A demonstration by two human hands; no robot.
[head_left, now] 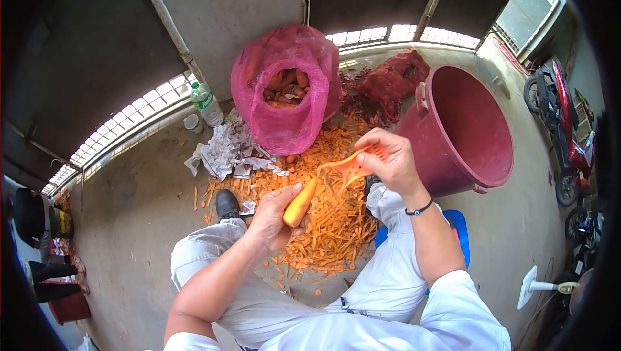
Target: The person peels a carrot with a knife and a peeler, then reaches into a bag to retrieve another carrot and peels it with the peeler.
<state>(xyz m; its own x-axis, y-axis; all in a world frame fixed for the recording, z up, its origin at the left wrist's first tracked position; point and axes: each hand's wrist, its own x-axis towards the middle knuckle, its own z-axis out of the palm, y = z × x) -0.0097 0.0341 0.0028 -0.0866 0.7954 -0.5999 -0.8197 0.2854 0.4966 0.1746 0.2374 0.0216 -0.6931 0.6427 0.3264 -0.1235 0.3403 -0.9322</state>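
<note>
My left hand (273,219) is closed around a peeled carrot (300,203), its narrow end pointing up and away from me. In my right hand (393,161) is an orange peeler (349,169), gripped by its perforated handle. The peeler's head is a little above and to the right of the carrot, apart from it. Below both hands spreads a heap of carrot peelings (336,228) on the floor between my legs. A pink mesh sack (284,125) beyond the hands stands open, with carrots (286,86) inside.
A large dark red tub (446,150) stands tilted at my right. Crumpled paper (226,147), a plastic bottle (207,106) and a cup (193,123) are left of the sack. A red net sack (394,83) lies behind. Motorcycles (563,118) stand far right; another person's legs (55,272) show far left.
</note>
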